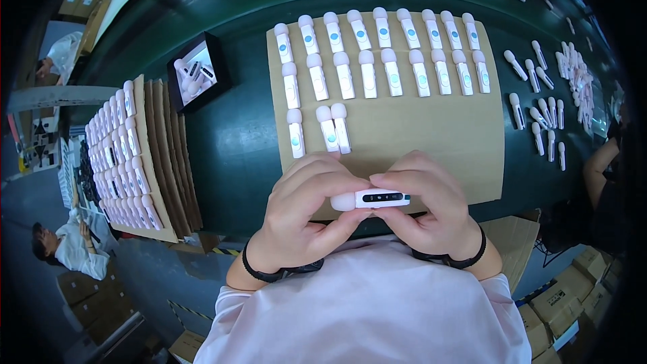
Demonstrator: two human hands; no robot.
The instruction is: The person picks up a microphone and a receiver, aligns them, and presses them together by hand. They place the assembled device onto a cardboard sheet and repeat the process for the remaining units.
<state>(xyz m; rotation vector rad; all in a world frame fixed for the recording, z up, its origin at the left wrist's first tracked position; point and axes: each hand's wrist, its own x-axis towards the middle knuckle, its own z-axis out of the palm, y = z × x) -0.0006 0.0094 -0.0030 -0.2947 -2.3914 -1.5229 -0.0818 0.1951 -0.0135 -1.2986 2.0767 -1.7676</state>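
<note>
Rows of white devices [377, 61] lie on cardboard [465, 141] beyond. Left hand [303, 205] and right hand [428, 205] both grip one device [374, 199], lying crosswise, round head leftward.

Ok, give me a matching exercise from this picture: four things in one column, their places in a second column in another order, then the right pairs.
Things:
1. white device with a dark strip
2. cardboard sheet with three rows of devices
3. black tray
4. stack of cardboard sheets topped with devices

Places:
A. at the person's far left, on the green table
B. between the left hand and right hand
C. straight ahead, beyond the hands
D. upper left of the big sheet, tilted

Pairs: 1-B, 2-C, 3-D, 4-A
</note>
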